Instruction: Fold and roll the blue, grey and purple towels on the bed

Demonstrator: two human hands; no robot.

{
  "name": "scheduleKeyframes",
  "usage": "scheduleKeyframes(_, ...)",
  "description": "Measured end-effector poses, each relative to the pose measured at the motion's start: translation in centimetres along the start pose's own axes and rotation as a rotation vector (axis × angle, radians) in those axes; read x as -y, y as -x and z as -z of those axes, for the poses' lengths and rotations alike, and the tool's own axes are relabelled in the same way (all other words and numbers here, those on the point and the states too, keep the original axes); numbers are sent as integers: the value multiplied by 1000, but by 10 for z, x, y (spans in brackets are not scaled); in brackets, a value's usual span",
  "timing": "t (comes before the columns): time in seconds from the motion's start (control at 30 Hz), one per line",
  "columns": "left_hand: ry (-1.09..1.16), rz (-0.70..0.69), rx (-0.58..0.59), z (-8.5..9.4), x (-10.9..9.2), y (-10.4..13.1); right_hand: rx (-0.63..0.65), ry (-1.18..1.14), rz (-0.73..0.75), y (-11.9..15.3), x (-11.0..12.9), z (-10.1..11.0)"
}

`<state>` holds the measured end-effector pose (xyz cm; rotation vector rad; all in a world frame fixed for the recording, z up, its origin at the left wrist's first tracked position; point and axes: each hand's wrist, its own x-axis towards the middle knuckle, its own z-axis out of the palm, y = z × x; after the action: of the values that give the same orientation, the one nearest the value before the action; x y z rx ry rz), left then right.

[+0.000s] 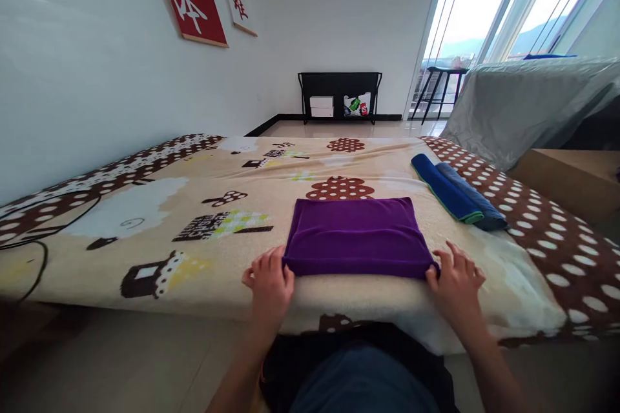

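A purple towel (356, 232) lies flat on the bed in front of me, its near edge turned over in a narrow fold. At the near left corner, my left hand (268, 277) is closed, with thumb and fingers pinching the cloth. My right hand (455, 274) grips the near right corner between thumb and curled fingers. To the right of the purple towel lie a rolled blue towel (443, 187) with a green edge and a rolled grey-blue towel (477, 200), side by side.
The bed has a cream blanket (159, 232) with brown dotted borders. A black cable (44, 264) crosses its left side. Beyond stands a black shelf (339, 85) with a white box (321, 106). Plastic-covered furniture (533, 103) and a cardboard box (557, 184) stand on the right.
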<state>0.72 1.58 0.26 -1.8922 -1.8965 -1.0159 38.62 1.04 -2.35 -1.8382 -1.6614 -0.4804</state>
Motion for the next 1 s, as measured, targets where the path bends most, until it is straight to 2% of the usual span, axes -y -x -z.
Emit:
scheduleKeyframes(0.07, -6, -184, -4, -10, -34, 1, -72, -29, 97, 0, 41, -2)
scheduleKeyframes(0.13, 98, -413, 81, -21, -64, 3, -47, -176, 264, 2, 79, -5)
scheduleKeyframes(0.23, 215, -597, 171, -33, -88, 3, 12, -348, 398, 6, 107, -11)
scheduleKeyframes(0.3, 233, -620, 170, -35, -86, 1, 23, -407, 426, 7, 103, -14)
scheduleKeyframes(0.47, 244, -626, 154, -24, -56, -1, 89, -536, 472, 7, 73, -9)
scheduleKeyframes(0.53, 268, -632, 174, -22, -54, 0, 112, -565, 459, 6, 78, -6)
scheduleKeyframes(0.67, 314, -689, 246, -29, -68, 3, 158, -578, 517, 3, 103, -6)
scheduleKeyframes(0.73, 295, -677, 273, -32, -71, 2, 181, -545, 519, 1, 104, -8)
scheduleKeyframes(0.8, 231, -598, 284, -33, -64, 0, 200, -470, 474, -2, 92, -10)
scheduleKeyframes(0.93, 55, -361, 268, -27, -31, -6, 181, -289, 333, -7, 49, -12)
scheduleKeyframes(1.0, 6, -288, 237, -22, -21, -7, 151, -233, 275, -8, 36, -10)
